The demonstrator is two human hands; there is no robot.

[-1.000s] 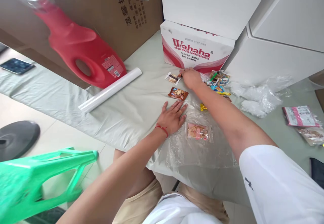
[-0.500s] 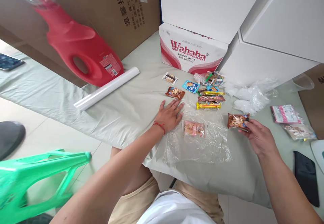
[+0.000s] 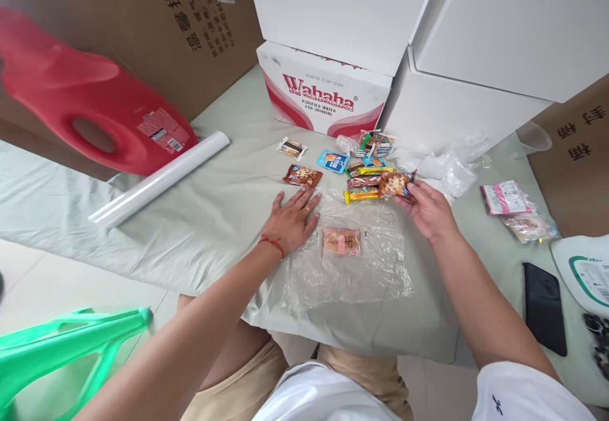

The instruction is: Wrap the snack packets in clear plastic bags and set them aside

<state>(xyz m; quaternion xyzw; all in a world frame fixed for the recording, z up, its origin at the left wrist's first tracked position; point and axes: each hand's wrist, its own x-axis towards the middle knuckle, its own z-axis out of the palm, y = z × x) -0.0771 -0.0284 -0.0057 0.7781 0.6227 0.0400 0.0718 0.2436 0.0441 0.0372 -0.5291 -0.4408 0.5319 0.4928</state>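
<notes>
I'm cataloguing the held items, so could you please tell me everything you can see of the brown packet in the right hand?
The brown packet is a shiny wrapper, apparently plastic film, printed with a chip-studded cookie and some blue. No opening shows. The right hand pinches its right end; in view, its left end overlaps the snack bars, but contact is unclear.

The white-and-red box [image 3: 323,94] reads "Wahaha® PURIFIED WATER FOR DRINKING"; the left brown carton [image 3: 223,69], "温馨提" (smaller print blurred).
</notes>
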